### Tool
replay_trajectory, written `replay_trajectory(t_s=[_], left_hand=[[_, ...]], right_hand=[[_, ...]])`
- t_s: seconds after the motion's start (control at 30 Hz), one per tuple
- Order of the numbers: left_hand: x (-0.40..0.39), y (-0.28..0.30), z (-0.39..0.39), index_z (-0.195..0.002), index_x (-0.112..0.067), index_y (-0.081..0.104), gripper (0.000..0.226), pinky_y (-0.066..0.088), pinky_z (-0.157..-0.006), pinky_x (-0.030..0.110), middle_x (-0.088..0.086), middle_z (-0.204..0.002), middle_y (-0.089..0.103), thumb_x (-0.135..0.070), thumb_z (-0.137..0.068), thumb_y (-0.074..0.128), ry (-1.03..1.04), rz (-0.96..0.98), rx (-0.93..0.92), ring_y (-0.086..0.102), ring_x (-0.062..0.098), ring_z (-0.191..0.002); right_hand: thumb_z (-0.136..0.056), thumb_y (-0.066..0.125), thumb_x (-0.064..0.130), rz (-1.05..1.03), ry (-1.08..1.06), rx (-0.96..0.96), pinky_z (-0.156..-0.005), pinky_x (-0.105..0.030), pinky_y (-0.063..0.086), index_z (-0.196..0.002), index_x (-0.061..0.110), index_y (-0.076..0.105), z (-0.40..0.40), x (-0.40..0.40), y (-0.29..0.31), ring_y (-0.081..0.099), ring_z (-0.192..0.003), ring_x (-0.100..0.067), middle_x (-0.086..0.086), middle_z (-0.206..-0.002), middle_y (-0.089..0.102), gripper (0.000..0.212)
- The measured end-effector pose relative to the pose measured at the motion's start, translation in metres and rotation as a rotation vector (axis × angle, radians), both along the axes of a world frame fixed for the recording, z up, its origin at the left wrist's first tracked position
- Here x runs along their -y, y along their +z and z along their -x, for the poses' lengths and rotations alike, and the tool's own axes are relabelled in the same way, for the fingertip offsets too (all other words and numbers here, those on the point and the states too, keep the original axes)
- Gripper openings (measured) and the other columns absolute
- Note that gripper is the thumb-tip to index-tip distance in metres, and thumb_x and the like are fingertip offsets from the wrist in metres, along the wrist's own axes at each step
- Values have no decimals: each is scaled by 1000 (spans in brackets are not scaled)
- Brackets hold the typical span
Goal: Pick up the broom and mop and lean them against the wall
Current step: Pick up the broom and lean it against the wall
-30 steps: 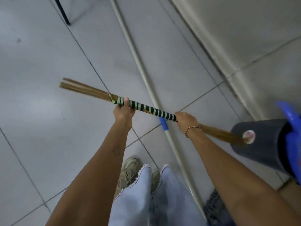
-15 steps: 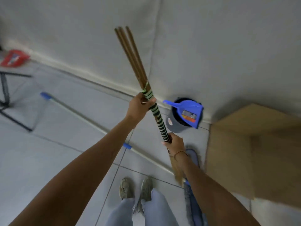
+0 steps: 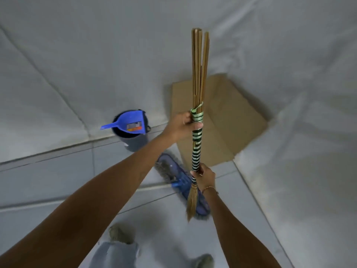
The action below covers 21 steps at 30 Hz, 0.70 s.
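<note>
I hold a stick broom (image 3: 197, 144) upright in front of a room corner. Its green-and-black wrapped handle runs between my hands, bare sticks point up and fine bristles hang down. My left hand (image 3: 183, 123) grips the top of the wrapping. My right hand (image 3: 204, 176) grips its lower end. On the floor behind the broom lies the mop, with its blue flat head (image 3: 173, 175) showing and its pale pole (image 3: 96, 194) running off to the left. The white wall (image 3: 96, 55) stands just beyond.
A dark bucket (image 3: 133, 142) with a blue dustpan (image 3: 131, 123) on top stands against the wall at the left. A cardboard box (image 3: 228, 120) fills the corner. The right wall (image 3: 299, 171) is close. My feet (image 3: 119, 234) are on the tiled floor below.
The broom has swung from lying level across the floor to upright. My view has turned towards the corner, and the broom now stands in front of the cardboard box.
</note>
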<state>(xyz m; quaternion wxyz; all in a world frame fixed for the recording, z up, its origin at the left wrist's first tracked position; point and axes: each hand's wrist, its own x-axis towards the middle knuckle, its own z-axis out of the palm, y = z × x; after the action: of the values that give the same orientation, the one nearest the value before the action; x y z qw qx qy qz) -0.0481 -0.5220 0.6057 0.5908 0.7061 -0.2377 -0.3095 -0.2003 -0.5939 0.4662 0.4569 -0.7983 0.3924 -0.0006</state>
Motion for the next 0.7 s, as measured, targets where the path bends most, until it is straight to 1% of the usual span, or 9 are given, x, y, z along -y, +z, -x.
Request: replay_trajectory(t_s=[0.07, 0.13, 0.2, 0.27, 0.37, 0.47, 0.57, 0.63, 0.7], left_hand=[[47, -1, 53, -108, 1, 62, 28, 52, -88, 35, 8, -93, 68, -1, -80, 68, -66, 6, 0, 66, 10, -82], [74, -4, 85, -103, -3, 63, 24, 54, -85, 31, 3, -88, 68, -2, -80, 69, -90, -13, 24, 66, 3, -75], [109, 2, 126, -103, 2, 63, 24, 56, -74, 17, 6, -93, 67, 0, -80, 68, -131, 0, 22, 67, -4, -70], [129, 7, 149, -102, -1, 63, 23, 53, -64, 7, 7, -99, 67, -2, -80, 69, -153, 11, 23, 67, -10, -66], [159, 18, 183, -108, -1, 63, 29, 53, -65, 6, 10, -102, 67, -4, -79, 70, -183, 17, 30, 68, -8, -68], [187, 28, 205, -114, 3, 60, 36, 54, -75, 13, 15, -109, 67, -4, -80, 70, -209, 26, 27, 67, 6, -80], [209, 34, 213, -117, 3, 59, 39, 53, -74, 10, 18, -114, 67, -3, -80, 69, -209, 51, 54, 65, 12, -87], [223, 36, 210, -118, 3, 58, 40, 52, -73, 8, 18, -115, 67, -3, -80, 70, -207, 57, 59, 65, 13, -88], [238, 37, 200, -116, 3, 58, 40, 52, -70, 4, 13, -112, 67, -2, -79, 70, -222, 44, 72, 67, 1, -81]], right_hand=[[-81, 68, 14, 17, -49, -23, -85, -35, 51, -107, 6, 65, 58, 41, 2, 66, -98, -32, -16, -104, 73, 28], [-82, 65, 15, 60, -74, -46, -84, -34, 51, -105, 8, 66, 96, 67, 4, 66, -98, -33, -16, -102, 74, 25], [-81, 66, 16, 79, -122, -59, -88, -35, 51, -108, 9, 66, 143, 99, 12, 65, -101, -33, -16, -105, 73, 28], [-79, 69, 14, 58, -165, -49, -92, -36, 51, -111, 10, 66, 167, 120, 16, 65, -104, -31, -15, -107, 73, 33], [-78, 71, 12, 23, -212, -23, -92, -34, 49, -111, 8, 66, 196, 150, 23, 64, -104, -31, -16, -107, 72, 34], [-79, 71, 13, 14, -229, 7, -92, -33, 48, -112, 8, 65, 209, 172, 26, 63, -105, -30, -15, -109, 72, 34], [-79, 70, 10, -20, -260, 55, -90, -32, 47, -111, 7, 65, 211, 189, 25, 63, -103, -29, -15, -108, 71, 33], [-79, 69, 7, -52, -276, 79, -87, -29, 45, -111, 6, 64, 208, 202, 26, 63, -102, -29, -15, -107, 71, 32], [-79, 69, 6, -68, -269, 90, -88, -31, 47, -111, 5, 63, 200, 217, 27, 64, -101, -30, -16, -106, 70, 32]])
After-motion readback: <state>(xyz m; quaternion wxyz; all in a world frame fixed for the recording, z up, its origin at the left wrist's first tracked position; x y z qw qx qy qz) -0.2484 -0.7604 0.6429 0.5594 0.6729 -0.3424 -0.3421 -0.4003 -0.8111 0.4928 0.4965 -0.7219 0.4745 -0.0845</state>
